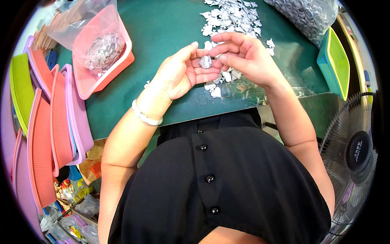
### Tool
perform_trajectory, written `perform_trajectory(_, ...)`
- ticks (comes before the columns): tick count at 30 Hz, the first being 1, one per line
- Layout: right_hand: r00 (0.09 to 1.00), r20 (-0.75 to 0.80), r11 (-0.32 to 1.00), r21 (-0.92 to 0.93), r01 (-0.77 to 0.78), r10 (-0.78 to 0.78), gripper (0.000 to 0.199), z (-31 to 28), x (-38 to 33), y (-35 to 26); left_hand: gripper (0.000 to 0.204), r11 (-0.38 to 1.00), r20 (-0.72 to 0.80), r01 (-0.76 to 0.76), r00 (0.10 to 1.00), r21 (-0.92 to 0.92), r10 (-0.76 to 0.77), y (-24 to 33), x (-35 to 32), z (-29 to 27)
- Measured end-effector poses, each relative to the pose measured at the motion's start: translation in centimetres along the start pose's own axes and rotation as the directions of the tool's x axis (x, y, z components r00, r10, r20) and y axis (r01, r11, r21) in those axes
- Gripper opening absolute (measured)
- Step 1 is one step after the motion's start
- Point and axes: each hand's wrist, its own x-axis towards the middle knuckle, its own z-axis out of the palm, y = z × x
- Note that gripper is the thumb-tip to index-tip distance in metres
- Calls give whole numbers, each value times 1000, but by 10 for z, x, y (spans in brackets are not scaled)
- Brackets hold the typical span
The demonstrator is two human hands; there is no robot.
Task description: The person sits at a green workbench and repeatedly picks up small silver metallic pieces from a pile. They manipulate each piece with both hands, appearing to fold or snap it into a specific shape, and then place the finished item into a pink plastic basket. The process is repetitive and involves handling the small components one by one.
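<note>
Fingers of my left hand (185,73) and right hand (243,55) are pinching one small silver piece (205,62) together above the green worktop (162,28), both grips clamped on it.

Shiny metal piece (205,62), matt green tabletop (170,28)

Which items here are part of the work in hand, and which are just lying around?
In use: small silver piece held between left hand and right hand; pile of silver pieces on green table.

Idle: red basket, stacked baskets, green-blue tray, fan.
</note>
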Motion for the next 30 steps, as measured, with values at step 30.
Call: perform_trajectory(30,935,294,441,-825,352,-198,55,-11,-25,9,15,-63,147,-133,911,989,385,-18,-11,18)
